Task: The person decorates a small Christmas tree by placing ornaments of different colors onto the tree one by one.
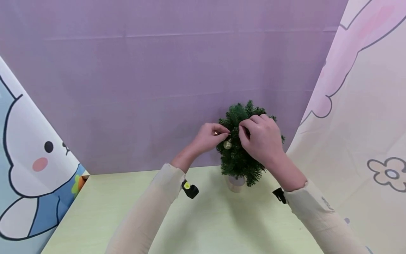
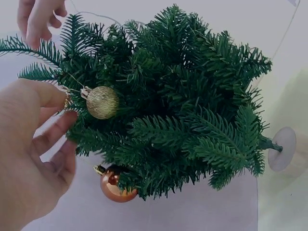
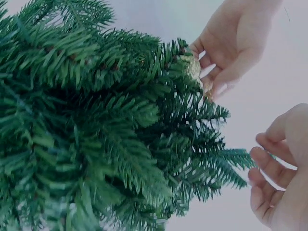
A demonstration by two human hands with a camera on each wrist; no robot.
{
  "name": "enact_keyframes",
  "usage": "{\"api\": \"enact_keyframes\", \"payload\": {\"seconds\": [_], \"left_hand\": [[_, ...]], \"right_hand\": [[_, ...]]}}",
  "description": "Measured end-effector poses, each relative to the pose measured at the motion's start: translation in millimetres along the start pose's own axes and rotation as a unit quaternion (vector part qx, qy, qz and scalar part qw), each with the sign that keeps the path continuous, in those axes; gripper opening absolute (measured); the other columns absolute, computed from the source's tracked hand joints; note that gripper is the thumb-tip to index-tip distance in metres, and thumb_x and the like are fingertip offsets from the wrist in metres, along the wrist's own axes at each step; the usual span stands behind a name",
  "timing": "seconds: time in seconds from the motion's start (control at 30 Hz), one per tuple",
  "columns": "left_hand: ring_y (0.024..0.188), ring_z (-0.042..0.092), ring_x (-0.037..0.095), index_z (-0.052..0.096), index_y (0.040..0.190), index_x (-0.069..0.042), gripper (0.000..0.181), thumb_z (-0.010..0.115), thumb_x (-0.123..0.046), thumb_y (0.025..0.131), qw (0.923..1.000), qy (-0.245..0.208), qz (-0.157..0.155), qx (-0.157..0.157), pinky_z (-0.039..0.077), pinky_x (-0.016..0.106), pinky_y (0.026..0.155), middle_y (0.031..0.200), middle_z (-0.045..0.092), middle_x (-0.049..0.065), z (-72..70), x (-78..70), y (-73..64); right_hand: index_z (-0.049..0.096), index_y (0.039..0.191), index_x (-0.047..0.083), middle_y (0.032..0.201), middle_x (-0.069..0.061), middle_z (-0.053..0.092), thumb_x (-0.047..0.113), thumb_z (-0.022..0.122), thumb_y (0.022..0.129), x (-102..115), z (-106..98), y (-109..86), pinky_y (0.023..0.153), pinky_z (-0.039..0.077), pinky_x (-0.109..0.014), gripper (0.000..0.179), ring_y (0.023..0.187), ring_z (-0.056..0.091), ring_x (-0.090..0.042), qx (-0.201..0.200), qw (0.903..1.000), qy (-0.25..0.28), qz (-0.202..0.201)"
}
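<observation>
A small artificial Christmas tree (image 1: 242,158) stands upright in a pale round base (image 1: 236,184). At its left side, my left hand (image 1: 209,137) pinches near the cap and thin string of a glittery gold ball ornament (image 2: 102,102), which lies against the needles. Part of what the left fingertips grip is hidden by the thumb. A shiny copper ball ornament (image 2: 118,185) hangs among the branches on the far side of that hand. Near the treetop, my right hand (image 1: 261,135) has thumb and fingers curled together at the tip of a branch (image 3: 236,161).
The tree stands on a pale yellow-green table (image 1: 203,218), close to a purple cloth backdrop (image 1: 158,88). Cartoon-printed cloths hang at the left (image 1: 38,141) and right (image 1: 358,123). Black wrist cameras sit below both hands.
</observation>
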State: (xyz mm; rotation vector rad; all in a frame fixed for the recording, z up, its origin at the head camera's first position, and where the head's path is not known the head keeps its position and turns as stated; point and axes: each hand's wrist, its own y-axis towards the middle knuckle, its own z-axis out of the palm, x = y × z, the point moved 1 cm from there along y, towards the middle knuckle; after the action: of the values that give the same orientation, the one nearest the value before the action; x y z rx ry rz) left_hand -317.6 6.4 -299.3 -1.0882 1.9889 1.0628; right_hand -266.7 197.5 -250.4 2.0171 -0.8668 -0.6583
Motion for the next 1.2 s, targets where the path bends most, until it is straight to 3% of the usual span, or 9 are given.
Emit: {"api": "enact_keyframes", "payload": {"seconds": [0.17,0.27,0.43,0.63,0.8,0.9,1.0,1.1,1.2], "left_hand": [[0.091,0.064,0.024,0.069,0.111,-0.001,0.021,0.062,-0.015,0.096,0.9967,-0.058,0.018,-0.054,0.053,0.033,0.072,0.105,0.068,0.013,-13.2,15.6,-9.2],[0.089,0.064,0.025,0.068,0.110,0.002,0.022,0.062,-0.013,0.096,0.9961,-0.075,0.004,-0.046,0.053,0.033,0.070,0.102,0.069,0.016,-21.1,27.6,-17.7],[0.088,0.061,0.020,0.071,0.107,-0.002,0.017,0.064,-0.013,0.095,0.9976,-0.056,-0.021,-0.033,0.051,0.032,0.071,0.099,0.069,0.005,-31.8,46.1,-36.7],[0.088,0.060,0.021,0.073,0.105,-0.004,0.016,0.064,-0.013,0.095,0.9966,-0.060,-0.047,-0.031,0.049,0.031,0.071,0.101,0.069,0.007,-44.1,76.1,-60.9],[0.090,0.060,0.022,0.073,0.105,-0.006,0.017,0.064,-0.017,0.096,0.9933,-0.084,-0.076,-0.024,0.050,0.032,0.073,0.101,0.068,0.006,-51.6,104.8,-82.3],[0.096,0.060,0.021,0.072,0.108,-0.007,0.020,0.062,-0.021,0.097,0.9928,-0.078,-0.090,-0.011,0.050,0.034,0.080,0.106,0.067,0.005,-55.2,122.5,-96.4],[0.098,0.060,0.021,0.071,0.109,-0.008,0.020,0.062,-0.021,0.097,0.9915,-0.066,-0.112,-0.006,0.049,0.035,0.083,0.108,0.066,0.005,-60.5,139.9,-114.7],[0.097,0.060,0.021,0.070,0.109,-0.006,0.020,0.061,-0.020,0.098,0.9891,-0.058,-0.135,-0.007,0.049,0.035,0.083,0.106,0.066,0.006,-64.8,156.8,-133.6],[0.095,0.060,0.021,0.070,0.108,-0.005,0.020,0.061,-0.019,0.098,0.9864,-0.053,-0.155,-0.010,0.049,0.035,0.080,0.104,0.066,0.007,-67.5,171.8,-148.3]], "right_hand": [[0.074,0.081,0.004,0.074,-0.009,0.068,0.014,0.059,0.089,-8,-10,-1.5,0.053,0.043,-0.041,0.020,0.062,0.053,-0.030,-0.042,0.9986,0.008,-0.030],[0.074,0.081,0.002,0.073,-0.011,0.068,0.015,0.056,0.089,-16,-16,-3.0,0.052,0.044,-0.040,0.023,0.060,0.053,-0.029,-0.065,0.9967,0.020,-0.045],[0.073,0.081,-0.001,0.072,-0.013,0.069,0.015,0.056,0.088,-32,-19,-3.6,0.050,0.044,-0.039,0.024,0.056,0.054,-0.028,-0.104,0.9921,0.054,-0.044],[0.074,0.081,-0.001,0.076,-0.014,0.070,0.013,0.061,0.086,-52,-20,-1.1,0.054,0.044,-0.042,0.018,0.065,0.059,-0.030,-0.109,0.9903,0.082,0.024],[0.074,0.087,-0.001,0.090,-0.014,0.072,0.007,0.063,0.087,-72,-19,0.4,0.060,0.040,-0.035,0.014,0.055,0.052,-0.018,-0.060,0.9863,0.114,0.103],[0.074,0.095,0.001,0.107,-0.013,0.070,0.014,0.063,0.091,-83,-18,-0.1,0.073,0.043,-0.035,0.017,0.043,0.046,-0.008,-0.003,0.9737,0.140,0.180],[0.071,0.109,0.005,0.126,-0.013,0.062,0.028,0.061,0.095,-91,-16,-1.4,0.090,0.043,-0.045,0.029,0.040,0.047,-0.015,0.064,0.9500,0.167,0.256],[0.066,0.121,0.009,0.136,-0.013,0.054,0.043,0.057,0.096,-102,-12,-4.3,0.100,0.037,-0.054,0.044,0.080,0.064,-0.030,0.117,0.9265,0.186,0.306],[0.061,0.130,0.012,0.143,-0.014,0.047,0.052,0.053,0.095,-118,-6,-9.0,0.103,0.030,-0.060,0.054,0.124,0.047,-0.038,0.149,0.9073,0.209,0.333]]}}
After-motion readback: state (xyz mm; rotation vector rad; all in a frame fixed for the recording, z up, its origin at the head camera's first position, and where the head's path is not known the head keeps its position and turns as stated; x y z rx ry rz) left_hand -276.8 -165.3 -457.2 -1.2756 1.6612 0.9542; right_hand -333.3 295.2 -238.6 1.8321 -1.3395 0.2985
